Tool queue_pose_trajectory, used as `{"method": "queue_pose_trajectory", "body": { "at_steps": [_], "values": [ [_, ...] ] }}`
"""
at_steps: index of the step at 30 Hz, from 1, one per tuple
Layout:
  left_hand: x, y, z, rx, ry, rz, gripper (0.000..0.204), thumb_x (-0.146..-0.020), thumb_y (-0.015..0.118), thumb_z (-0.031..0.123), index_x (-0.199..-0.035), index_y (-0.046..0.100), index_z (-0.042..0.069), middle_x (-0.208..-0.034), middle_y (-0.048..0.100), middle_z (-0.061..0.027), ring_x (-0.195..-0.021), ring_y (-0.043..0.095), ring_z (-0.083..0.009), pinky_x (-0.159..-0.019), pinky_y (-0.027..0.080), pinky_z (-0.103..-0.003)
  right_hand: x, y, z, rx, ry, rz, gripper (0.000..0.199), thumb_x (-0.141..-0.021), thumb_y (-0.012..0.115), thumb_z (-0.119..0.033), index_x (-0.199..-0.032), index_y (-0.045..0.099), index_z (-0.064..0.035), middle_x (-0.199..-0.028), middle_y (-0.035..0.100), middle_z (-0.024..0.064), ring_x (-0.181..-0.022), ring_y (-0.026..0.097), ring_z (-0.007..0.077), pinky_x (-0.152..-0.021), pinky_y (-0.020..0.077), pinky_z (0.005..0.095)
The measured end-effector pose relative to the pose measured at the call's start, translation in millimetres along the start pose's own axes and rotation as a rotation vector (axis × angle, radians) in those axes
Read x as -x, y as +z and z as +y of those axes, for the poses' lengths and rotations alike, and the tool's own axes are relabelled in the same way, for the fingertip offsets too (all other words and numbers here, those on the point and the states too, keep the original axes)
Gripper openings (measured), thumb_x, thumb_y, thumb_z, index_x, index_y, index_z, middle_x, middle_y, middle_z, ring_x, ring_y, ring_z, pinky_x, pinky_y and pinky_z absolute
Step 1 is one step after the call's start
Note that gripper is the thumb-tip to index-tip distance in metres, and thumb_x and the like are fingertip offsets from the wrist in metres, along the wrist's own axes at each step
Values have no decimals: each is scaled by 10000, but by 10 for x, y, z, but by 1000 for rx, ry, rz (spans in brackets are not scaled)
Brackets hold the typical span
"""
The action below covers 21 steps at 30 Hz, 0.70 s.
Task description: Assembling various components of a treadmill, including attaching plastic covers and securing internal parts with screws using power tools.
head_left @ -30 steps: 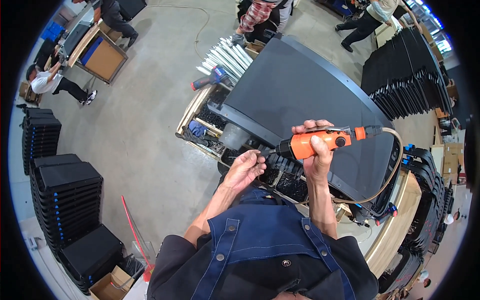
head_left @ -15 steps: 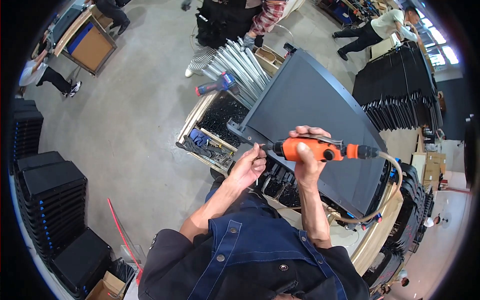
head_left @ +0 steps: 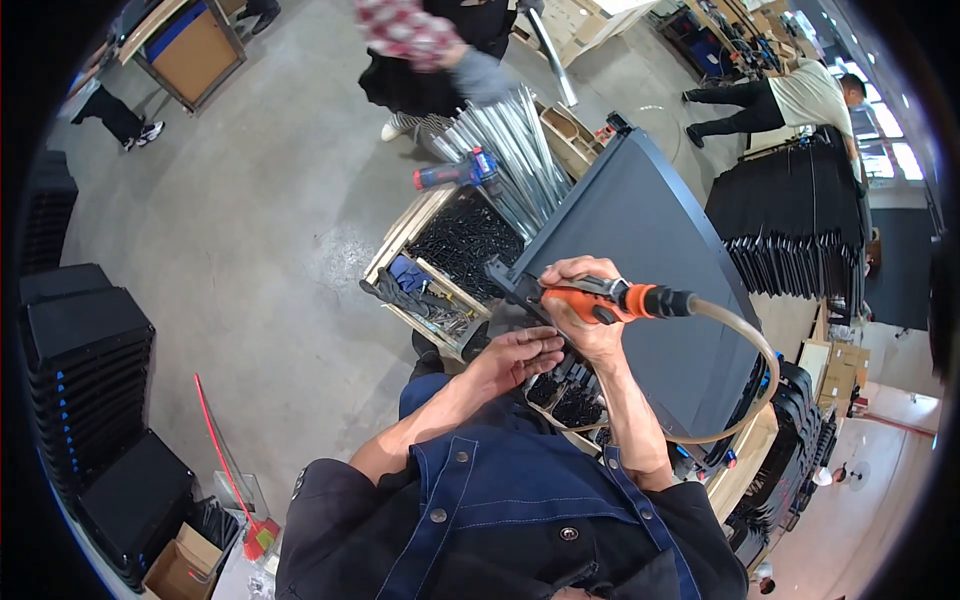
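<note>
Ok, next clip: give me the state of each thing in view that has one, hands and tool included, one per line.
Right hand: closed around the orange pneumatic screwdriver.
Orange pneumatic screwdriver: held level, tip at the panel's corner, clear hose attached.
Left hand: open, fingers curled just below the tool tip.
Large dark grey flat panel: lying tilted over the bench.
Wooden tray of black screws: open, full.
Blue cordless drill: lying unused.

Counts around the worktop

One orange air screwdriver [head_left: 610, 298] with one hose [head_left: 748, 345], one large dark panel [head_left: 640, 250], one bundle of metal rails [head_left: 515, 150], one blue drill [head_left: 455, 172], one wooden parts crate [head_left: 400, 240], two hands at work, three other people.
</note>
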State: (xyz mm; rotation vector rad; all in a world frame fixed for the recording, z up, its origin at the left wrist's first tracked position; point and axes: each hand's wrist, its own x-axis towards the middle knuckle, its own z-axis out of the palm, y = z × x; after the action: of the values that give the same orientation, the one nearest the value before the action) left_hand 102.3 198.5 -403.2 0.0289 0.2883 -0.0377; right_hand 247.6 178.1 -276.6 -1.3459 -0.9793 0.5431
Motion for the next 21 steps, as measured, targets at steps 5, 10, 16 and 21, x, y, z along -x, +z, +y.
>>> {"method": "queue_pose_trajectory", "body": {
  "at_steps": [5,10,16,21],
  "values": [
    [258,202,67,-104,15,-38,452,-993,575,51,-1416,450,-48,-1334,593,-183,-1184,637,-290,-1019,543,-362,137,146,161,-43,305,1,302,-774,762,35,-1042,633,-22,-993,715,124,-980,698,235,-917,559,421],
    [851,-150,51,-390,-44,192,442,-1000,557,75,-1407,459,-65,-1294,598,-182,-1147,648,-268,-1000,533,-369,110,140,-68,231,-66,-385,347,-741,813,-1,-1059,674,-13,-1088,728,166,-1090,697,303,-1027,510,469],
    [1104,-290,233,-323,81,397,279,-1045,511,172,-1221,609,-21,-950,593,-42,-828,584,-125,-721,495,-242,-135,-87,-818,-93,-123,69,461,-794,810,-143,-1158,538,-67,-1128,646,163,-1123,626,330,-1096,410,607],
    [424,9,317,-409,69,377,336,-1065,506,304,-1151,645,10,-737,437,61,-606,392,-44,-509,319,-194,147,-245,-348,-163,109,320,453,-771,743,-68,-1182,553,-61,-1164,640,157,-1139,613,326,-1098,410,572]
  ]
}}
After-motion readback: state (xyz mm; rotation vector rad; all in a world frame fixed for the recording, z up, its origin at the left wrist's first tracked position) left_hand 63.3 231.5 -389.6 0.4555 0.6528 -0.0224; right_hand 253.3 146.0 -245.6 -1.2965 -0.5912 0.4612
